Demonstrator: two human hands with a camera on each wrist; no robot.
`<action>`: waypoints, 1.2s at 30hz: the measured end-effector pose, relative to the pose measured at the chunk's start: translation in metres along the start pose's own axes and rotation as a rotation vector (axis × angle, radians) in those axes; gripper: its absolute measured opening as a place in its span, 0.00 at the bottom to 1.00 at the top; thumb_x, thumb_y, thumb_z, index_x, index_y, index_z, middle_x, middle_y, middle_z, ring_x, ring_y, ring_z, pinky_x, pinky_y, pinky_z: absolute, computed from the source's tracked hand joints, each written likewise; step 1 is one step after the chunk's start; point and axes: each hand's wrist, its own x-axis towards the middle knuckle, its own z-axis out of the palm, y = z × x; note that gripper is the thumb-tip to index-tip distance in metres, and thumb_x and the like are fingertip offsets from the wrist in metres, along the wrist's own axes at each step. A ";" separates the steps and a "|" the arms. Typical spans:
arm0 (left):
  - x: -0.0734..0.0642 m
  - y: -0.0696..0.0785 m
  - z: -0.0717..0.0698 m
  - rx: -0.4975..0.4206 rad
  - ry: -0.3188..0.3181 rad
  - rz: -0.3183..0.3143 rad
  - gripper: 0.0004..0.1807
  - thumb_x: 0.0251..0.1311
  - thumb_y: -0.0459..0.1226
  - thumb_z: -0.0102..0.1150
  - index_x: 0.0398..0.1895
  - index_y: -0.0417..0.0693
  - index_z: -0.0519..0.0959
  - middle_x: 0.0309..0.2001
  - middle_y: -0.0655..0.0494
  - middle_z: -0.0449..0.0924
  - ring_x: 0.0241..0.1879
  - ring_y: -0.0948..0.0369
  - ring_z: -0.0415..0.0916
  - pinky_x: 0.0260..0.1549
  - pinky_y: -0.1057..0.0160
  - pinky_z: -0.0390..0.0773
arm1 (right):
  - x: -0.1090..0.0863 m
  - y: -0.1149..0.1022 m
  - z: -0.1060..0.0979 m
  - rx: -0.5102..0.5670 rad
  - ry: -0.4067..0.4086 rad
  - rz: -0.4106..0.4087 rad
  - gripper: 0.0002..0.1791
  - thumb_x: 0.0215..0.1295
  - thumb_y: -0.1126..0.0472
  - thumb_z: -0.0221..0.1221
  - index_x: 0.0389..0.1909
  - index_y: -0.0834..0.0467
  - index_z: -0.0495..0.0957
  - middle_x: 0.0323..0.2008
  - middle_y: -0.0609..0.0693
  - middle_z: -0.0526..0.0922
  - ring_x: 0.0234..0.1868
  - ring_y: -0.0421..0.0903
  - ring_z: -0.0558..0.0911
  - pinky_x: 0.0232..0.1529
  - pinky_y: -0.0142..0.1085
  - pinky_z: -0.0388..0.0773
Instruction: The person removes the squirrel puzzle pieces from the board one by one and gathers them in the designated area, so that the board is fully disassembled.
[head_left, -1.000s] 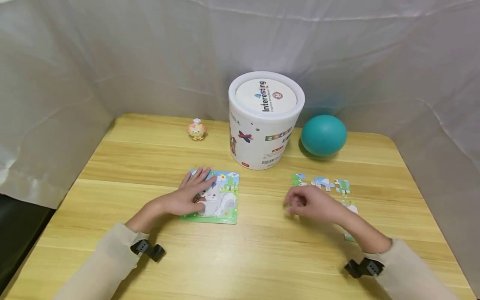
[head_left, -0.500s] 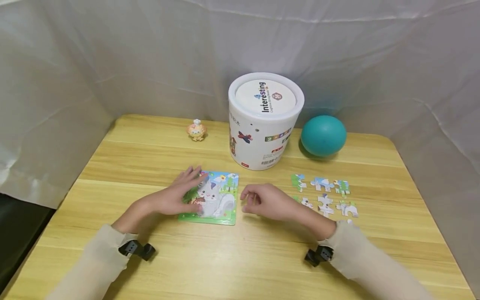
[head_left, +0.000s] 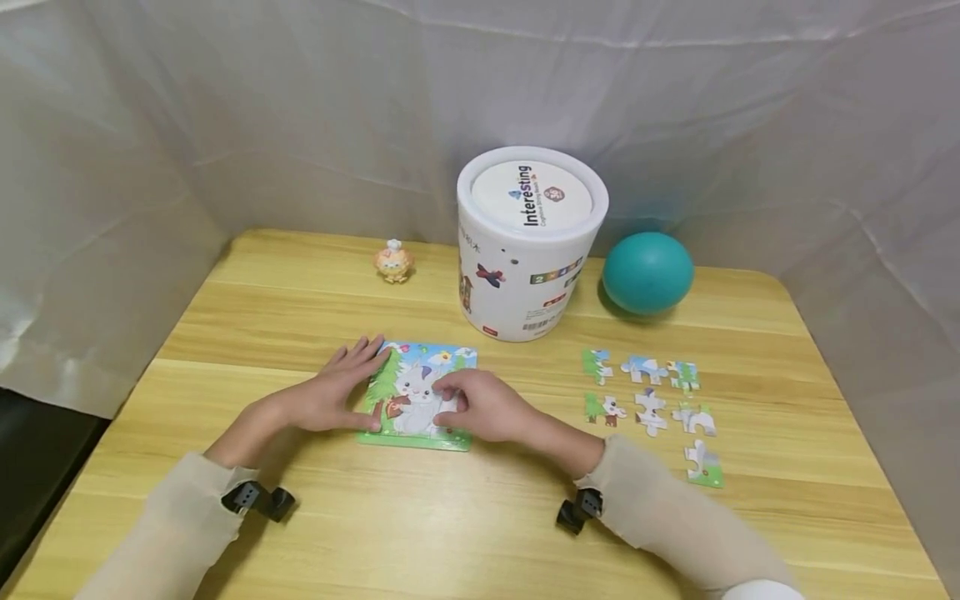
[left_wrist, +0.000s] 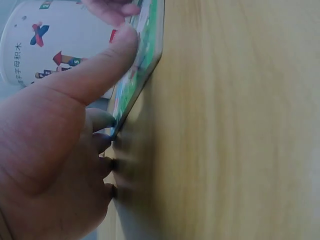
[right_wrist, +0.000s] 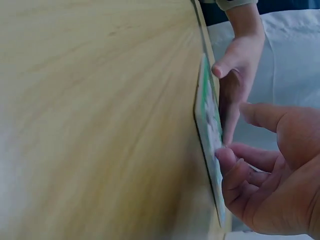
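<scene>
A square jigsaw puzzle board (head_left: 416, 443) with a picture of a white squirrel lies flat on the table. My left hand (head_left: 324, 396) spreads over its left side, thumb at the lower left and fingers along the upper left edge. Over the right half is my right hand (head_left: 489, 406), thumb and index finger apart with nothing seen between them. In the right wrist view the other fingers (right_wrist: 227, 157) curl right at the board's face. Loose puzzle pieces (head_left: 650, 410) lie in rows to the right of the board.
A white lidded bucket (head_left: 517, 287) stands behind the board, with a teal ball (head_left: 648, 273) to its right. At the back left is a small orange toy figure (head_left: 393, 262). Grey cloth (head_left: 337, 108) walls the table on its back and sides.
My right hand has travelled left, from beside the loose pieces to over the board's right half. My left hand has slid left, from the middle of the picture to the board's left edge.
</scene>
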 end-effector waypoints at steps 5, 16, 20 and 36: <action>0.000 -0.003 0.002 0.009 -0.007 -0.003 0.58 0.62 0.50 0.70 0.81 0.33 0.43 0.81 0.34 0.29 0.78 0.36 0.23 0.72 0.35 0.25 | 0.005 -0.005 0.009 -0.110 0.024 0.010 0.25 0.65 0.57 0.70 0.60 0.61 0.80 0.42 0.49 0.78 0.37 0.41 0.74 0.40 0.33 0.74; 0.000 -0.003 0.004 -0.006 -0.016 -0.031 0.59 0.62 0.48 0.70 0.81 0.33 0.39 0.81 0.35 0.27 0.78 0.37 0.20 0.72 0.37 0.22 | 0.009 -0.015 0.020 -0.154 -0.022 -0.006 0.25 0.66 0.57 0.69 0.62 0.60 0.80 0.45 0.49 0.79 0.39 0.41 0.74 0.41 0.31 0.74; 0.000 -0.003 0.005 -0.010 -0.017 -0.032 0.59 0.62 0.48 0.70 0.81 0.33 0.39 0.81 0.35 0.27 0.78 0.38 0.20 0.72 0.37 0.21 | 0.011 -0.019 0.023 -0.155 -0.034 -0.003 0.25 0.66 0.56 0.69 0.62 0.60 0.80 0.42 0.48 0.78 0.37 0.41 0.73 0.39 0.31 0.73; -0.001 -0.005 0.006 -0.024 -0.009 -0.028 0.59 0.63 0.49 0.69 0.81 0.34 0.39 0.81 0.36 0.26 0.78 0.38 0.19 0.71 0.38 0.20 | 0.011 -0.024 0.026 -0.186 -0.009 0.031 0.24 0.65 0.58 0.69 0.61 0.58 0.81 0.43 0.47 0.79 0.39 0.40 0.74 0.42 0.32 0.75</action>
